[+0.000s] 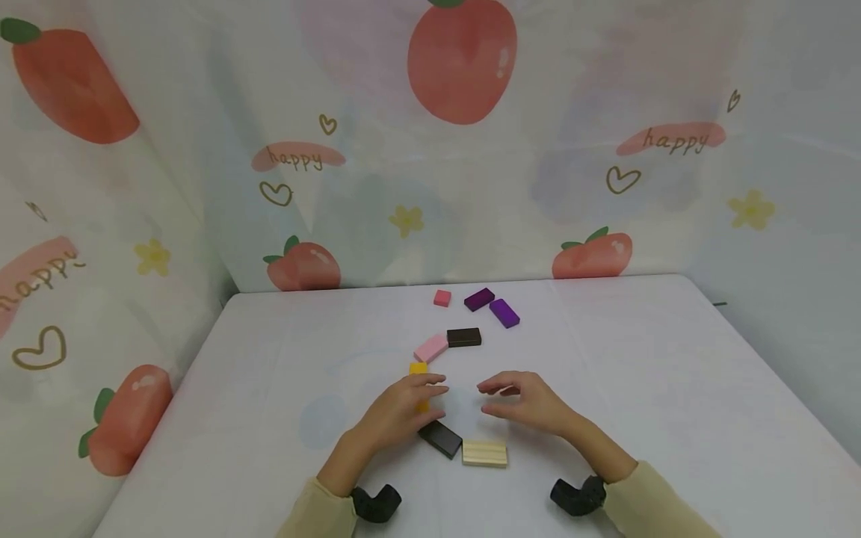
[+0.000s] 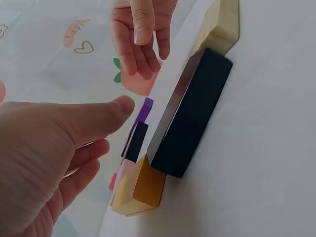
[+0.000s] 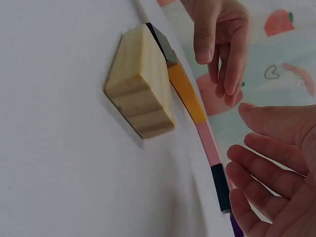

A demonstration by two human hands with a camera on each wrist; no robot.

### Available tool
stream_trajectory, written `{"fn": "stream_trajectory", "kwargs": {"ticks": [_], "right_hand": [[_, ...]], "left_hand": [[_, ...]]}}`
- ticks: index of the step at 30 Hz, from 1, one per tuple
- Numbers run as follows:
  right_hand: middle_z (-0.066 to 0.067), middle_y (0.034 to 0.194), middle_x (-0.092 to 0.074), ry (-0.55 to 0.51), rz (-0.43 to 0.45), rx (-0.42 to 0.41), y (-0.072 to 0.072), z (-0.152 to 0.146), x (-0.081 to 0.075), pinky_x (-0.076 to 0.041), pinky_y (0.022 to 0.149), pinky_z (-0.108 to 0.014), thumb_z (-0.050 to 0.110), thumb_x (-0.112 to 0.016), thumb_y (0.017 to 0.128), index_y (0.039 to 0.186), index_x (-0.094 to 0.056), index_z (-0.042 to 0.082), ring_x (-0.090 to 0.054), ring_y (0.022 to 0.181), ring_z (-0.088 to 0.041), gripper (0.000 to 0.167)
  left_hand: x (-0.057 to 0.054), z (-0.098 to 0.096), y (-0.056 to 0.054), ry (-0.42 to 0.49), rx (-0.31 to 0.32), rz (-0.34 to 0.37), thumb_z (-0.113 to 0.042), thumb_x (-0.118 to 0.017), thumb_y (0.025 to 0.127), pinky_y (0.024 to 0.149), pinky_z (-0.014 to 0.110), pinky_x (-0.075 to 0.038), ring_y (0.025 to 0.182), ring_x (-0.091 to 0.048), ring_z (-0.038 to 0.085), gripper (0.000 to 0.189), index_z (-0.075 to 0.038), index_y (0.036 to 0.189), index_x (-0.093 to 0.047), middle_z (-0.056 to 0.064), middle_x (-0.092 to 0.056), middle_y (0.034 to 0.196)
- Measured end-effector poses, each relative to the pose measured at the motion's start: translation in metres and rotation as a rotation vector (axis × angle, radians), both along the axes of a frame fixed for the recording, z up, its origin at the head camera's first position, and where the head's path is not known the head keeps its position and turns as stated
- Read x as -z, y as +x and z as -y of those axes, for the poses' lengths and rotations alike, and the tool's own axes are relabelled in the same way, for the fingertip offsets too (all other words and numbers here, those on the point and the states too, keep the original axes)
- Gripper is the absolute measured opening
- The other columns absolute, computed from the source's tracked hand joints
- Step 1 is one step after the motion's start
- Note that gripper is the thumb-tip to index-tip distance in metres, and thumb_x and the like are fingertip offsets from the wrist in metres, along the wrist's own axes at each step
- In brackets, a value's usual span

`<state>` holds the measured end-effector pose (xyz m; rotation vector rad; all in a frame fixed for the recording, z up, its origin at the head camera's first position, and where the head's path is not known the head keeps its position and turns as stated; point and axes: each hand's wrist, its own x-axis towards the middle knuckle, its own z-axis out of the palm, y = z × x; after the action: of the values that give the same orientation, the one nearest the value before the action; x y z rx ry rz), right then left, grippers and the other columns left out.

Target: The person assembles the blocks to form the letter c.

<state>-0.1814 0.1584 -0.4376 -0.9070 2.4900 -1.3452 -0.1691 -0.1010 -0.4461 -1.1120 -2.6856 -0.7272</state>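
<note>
My left hand [image 1: 402, 407] hovers over the yellow block [image 1: 418, 368], partly hiding it in the head view; its fingers are relaxed and hold nothing. Across a small gap, my right hand [image 1: 528, 403] is held in the air with loosely bent fingers and nothing in them. Below the hands, a dark grey block [image 1: 440, 439] meets a plain wooden block [image 1: 484, 453] end to end. Beyond the yellow block, a pink block [image 1: 430, 348] touches a black block [image 1: 464, 338]. In the left wrist view the dark block [image 2: 192, 113] touches the yellow one [image 2: 150, 182].
Farther back on the white table [image 1: 269, 388] lie a dark purple block [image 1: 479, 300], a brighter purple block [image 1: 504, 313] and a small coral-red block [image 1: 442, 298]. A printed cloth [image 1: 471, 187] hangs behind the table. Black curved pieces [image 1: 377, 504] sit at both wrists.
</note>
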Motion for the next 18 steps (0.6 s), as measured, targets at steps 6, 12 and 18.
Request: {"fn": "stream_trajectory", "kwargs": {"ticks": [6,12,18], "right_hand": [[-0.011,0.104,-0.065,0.032,-0.026,0.094,-0.021,-0.006,-0.002,-0.049,0.083,-0.041,0.022,-0.070,0.083,0.110,-0.064,0.000,-0.059,0.096,-0.026,0.036],[-0.014,0.104,-0.065,0.040,-0.053,0.155,-0.039,-0.012,-0.003,-0.049,0.083,-0.044,0.020,-0.070,0.082,0.109,-0.064,-0.002,-0.059,0.096,-0.028,0.036],[-0.014,0.104,-0.065,0.022,-0.147,0.263,-0.057,-0.018,-0.006,-0.048,0.083,-0.046,0.012,-0.073,0.079,0.107,-0.065,-0.003,-0.056,0.100,-0.033,0.033]], "left_hand": [[-0.008,-0.005,-0.022,-0.013,-0.102,0.016,-0.021,-0.069,0.084,0.096,0.033,-0.040,0.116,-0.049,0.019,0.040,-0.007,0.121,-0.061,0.005,-0.055,0.124],[-0.017,-0.009,-0.039,-0.045,-0.160,0.092,-0.021,-0.065,0.087,0.099,0.035,-0.037,0.120,-0.044,0.021,0.047,-0.011,0.130,-0.053,0.004,-0.051,0.130],[-0.016,-0.012,-0.053,-0.039,-0.170,0.116,-0.020,-0.066,0.086,0.101,0.037,-0.034,0.122,-0.042,0.023,0.049,-0.008,0.131,-0.051,0.006,-0.047,0.133]]}}
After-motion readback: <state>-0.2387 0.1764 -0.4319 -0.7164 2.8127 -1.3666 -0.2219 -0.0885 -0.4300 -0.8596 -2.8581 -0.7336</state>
